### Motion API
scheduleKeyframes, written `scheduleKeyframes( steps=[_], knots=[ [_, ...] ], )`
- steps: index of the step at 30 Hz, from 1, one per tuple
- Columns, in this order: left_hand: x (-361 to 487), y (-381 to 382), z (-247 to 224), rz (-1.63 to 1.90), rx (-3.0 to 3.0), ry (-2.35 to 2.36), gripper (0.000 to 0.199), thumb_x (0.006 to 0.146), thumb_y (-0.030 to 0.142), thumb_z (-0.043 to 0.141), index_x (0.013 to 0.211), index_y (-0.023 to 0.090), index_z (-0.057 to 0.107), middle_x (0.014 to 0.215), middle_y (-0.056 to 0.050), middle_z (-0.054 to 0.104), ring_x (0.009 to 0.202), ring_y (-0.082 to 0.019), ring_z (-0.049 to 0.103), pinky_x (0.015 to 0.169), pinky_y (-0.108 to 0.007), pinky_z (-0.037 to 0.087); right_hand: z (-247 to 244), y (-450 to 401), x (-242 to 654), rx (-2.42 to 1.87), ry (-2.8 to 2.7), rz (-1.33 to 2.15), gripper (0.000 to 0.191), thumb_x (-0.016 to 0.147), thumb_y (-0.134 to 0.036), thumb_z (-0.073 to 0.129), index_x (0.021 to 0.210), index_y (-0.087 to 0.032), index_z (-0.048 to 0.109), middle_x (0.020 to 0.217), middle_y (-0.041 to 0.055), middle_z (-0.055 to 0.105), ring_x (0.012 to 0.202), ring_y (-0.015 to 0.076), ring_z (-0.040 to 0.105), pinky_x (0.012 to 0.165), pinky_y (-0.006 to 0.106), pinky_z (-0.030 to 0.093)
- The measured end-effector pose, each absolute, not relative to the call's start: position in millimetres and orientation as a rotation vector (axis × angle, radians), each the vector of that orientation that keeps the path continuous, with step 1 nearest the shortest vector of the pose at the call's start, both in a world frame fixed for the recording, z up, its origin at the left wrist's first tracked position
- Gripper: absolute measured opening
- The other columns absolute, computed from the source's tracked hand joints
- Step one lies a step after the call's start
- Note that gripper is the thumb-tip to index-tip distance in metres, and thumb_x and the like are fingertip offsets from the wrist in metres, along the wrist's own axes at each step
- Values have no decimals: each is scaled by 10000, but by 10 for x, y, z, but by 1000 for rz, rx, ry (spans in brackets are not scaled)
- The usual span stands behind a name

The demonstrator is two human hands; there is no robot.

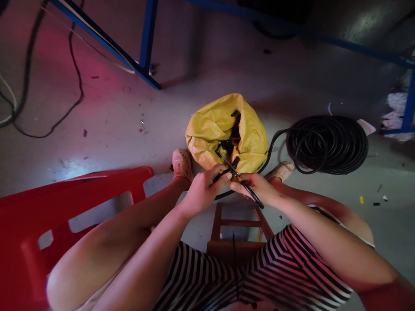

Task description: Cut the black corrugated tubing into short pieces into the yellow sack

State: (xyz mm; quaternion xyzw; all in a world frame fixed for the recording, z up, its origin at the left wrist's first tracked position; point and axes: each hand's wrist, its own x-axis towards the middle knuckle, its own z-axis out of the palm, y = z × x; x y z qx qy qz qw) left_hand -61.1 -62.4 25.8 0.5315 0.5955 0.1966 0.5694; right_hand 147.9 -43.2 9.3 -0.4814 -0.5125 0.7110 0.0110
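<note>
My left hand is closed around the end of a black hose or cable, pinching it between thumb and fingers. My right hand grips a pair of scissors with black and orange handles. Their blades meet the black length just beyond my left fingertips; whether they cut into it I cannot tell. Directly below and ahead stands a yellow sack, its mouth open, with short black pieces inside. The black length runs past the sack's right side to a large coil on the floor.
A red plastic stool stands close on the left. Between my legs is a small wooden stool. Blue metal frame legs rise ahead, and loose cables trail across the floor at upper left. Small scraps lie about.
</note>
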Motion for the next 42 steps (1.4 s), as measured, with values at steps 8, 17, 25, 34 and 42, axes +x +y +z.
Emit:
scheduleKeyframes(
  steps=[8, 17, 25, 34, 42],
  knots=[
    [-607, -612, 263, 497, 1198, 1446, 276, 967, 423, 559, 908, 175, 665, 872, -34, 711, 844, -190, 643, 826, -294, 504, -14, -489, 1483, -1569, -1391, 2272, 579, 768, -742, 749, 754, -200, 545, 537, -66, 459, 489, 123, 468, 475, 243, 305],
    [-587, -638, 243, 547, 1131, 1450, 243, 934, 425, 597, 989, 189, 620, 975, -50, 716, 907, -195, 661, 839, -300, 512, 175, -336, 1422, -1492, -1193, 2182, 567, 805, -721, 733, 715, -185, 569, 560, -42, 519, 533, 112, 493, 532, 247, 391],
    [-566, -715, 299, 540, 1178, 1213, 335, 928, 300, 630, 1207, 215, 464, 1079, -65, 715, 949, -183, 680, 873, -320, 524, 305, -241, 1354, -1406, -991, 2159, 467, 632, -524, 919, 789, -168, 661, 635, -22, 618, 578, 121, 552, 560, 257, 456],
    [-497, -684, 269, 725, 733, 1098, 438, 950, 619, 617, 1010, 189, 561, 642, 74, 410, 542, -102, 379, 538, -261, 355, 322, -46, 1581, -1538, -994, 1741, 471, 789, -624, 791, 773, -198, 590, 632, -20, 546, 573, 128, 502, 589, 290, 469],
    [-556, -611, 293, 973, 711, 1227, 376, 932, 562, 686, 932, 204, 573, 644, 68, 398, 529, -85, 341, 480, -232, 281, 235, -472, 1452, -1524, -1335, 1912, 511, 800, -653, 766, 847, -197, 540, 756, -22, 483, 707, 143, 450, 640, 278, 360]
  ],
)
